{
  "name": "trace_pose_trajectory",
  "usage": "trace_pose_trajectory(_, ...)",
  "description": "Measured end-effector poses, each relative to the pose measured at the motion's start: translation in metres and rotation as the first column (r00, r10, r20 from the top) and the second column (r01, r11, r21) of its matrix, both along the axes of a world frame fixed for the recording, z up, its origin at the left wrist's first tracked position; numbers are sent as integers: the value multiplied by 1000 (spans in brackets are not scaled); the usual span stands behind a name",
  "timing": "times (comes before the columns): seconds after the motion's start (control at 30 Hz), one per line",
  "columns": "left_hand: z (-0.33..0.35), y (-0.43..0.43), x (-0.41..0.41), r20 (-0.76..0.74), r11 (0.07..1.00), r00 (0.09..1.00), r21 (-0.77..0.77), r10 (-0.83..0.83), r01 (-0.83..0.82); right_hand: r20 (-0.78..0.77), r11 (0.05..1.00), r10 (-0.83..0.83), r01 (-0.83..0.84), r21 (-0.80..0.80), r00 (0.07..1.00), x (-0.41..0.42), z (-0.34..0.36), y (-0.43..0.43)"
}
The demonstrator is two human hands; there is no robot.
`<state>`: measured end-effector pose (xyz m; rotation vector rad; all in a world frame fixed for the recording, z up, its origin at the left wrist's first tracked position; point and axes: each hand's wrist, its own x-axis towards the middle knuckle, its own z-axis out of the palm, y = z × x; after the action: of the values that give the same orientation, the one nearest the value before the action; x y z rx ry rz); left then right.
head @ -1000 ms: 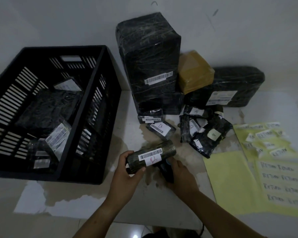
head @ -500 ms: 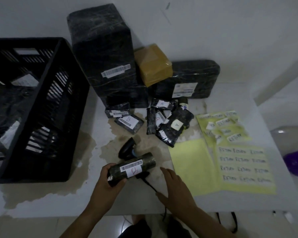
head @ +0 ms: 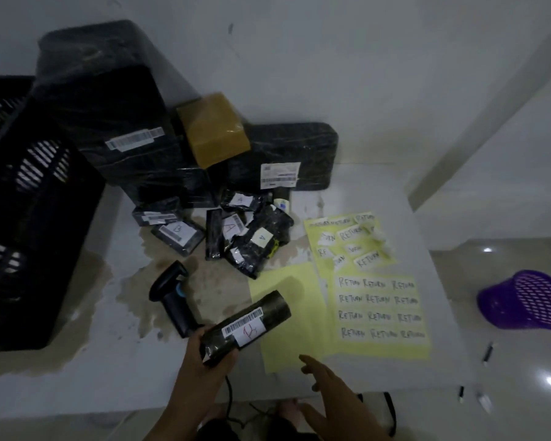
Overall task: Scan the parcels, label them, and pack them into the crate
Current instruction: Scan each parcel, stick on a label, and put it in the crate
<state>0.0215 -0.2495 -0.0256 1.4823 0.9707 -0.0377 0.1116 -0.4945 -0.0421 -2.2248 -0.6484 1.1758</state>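
At your far left the black crate (head: 39, 192) stands on the table (head: 124, 364), and its inside is too dark to read. Just beside it a tall black-wrapped parcel (head: 109, 106) stands upright against the wall, with a barcode strip on its face. A brown parcel (head: 213, 128) leans tilted between it and a long black parcel (head: 287, 154) that lies on its side and carries a white shipping label. In front of these lies a cluster of small black parcels (head: 252, 243), several marked "A" and one marked "B".

The black scanner (head: 172, 297) lies on the table nearer you, apart from both hands, on a stained patch. Your left grip (head: 204, 361) is wrapped round the near end of the rolled parcel (head: 248, 326). You hold it above the table, barcode and handwritten label facing up, its far end over a blank yellow sheet (head: 287, 313).

Your right grip (head: 331, 383) holds nothing. Its fingers are straight and spread above the table's front edge, pointing toward the sheets. To the right lie the yellow label sheets (head: 379, 310), written over with "RETURN". A purple basket (head: 528, 300) lies on the floor beyond the table.
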Motion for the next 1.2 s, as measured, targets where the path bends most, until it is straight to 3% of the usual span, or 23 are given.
trace_pose_trajectory(0.17, 5, -12, 31, 18, 1000, 1000, -2, 12, -12, 136, 984, -163, 152, 88, 977, 30, 9, -28)
trace_pose_trajectory(0.33, 19, -14, 66, 54, 999, 998, 21, -28, 27, 283, 922, -368, 308, 235, 886, 109, 12, -40)
trace_pose_trajectory(0.47, 35, -21, 99, 96, 995, 992, 68, -76, 70, 218, 781, -597, 496, 380, 772, 192, 24, -36)
trace_pose_trajectory(0.63, 36, -24, 129, 111, 997, 992, 61, -63, 57, 277, 710, -700, 599, 370, 658, 285, 15, -33)
trace_pose_trajectory(0.73, 33, -25, 137, 90, 997, 994, 57, -55, 50, 374, 750, -661, 584, 310, 651, 314, 4, -24)
trace_pose_trajectory(0.93, 24, -24, 145, 58, 995, 998, 93, -24, 18, 462, 946, -313, 229, 230, 830, 315, -20, 18)
trace_pose_trajectory(1.03, 20, -23, 147, 55, 995, 998, 95, 7, -13, 538, 979, -200, 143, 147, 819, 318, -32, 35)
trace_pose_trajectory(1.2, 19, -20, 151, 78, 993, 997, 112, 15, -23, 619, 987, -161, 133, 92, 769, 338, -43, 56)
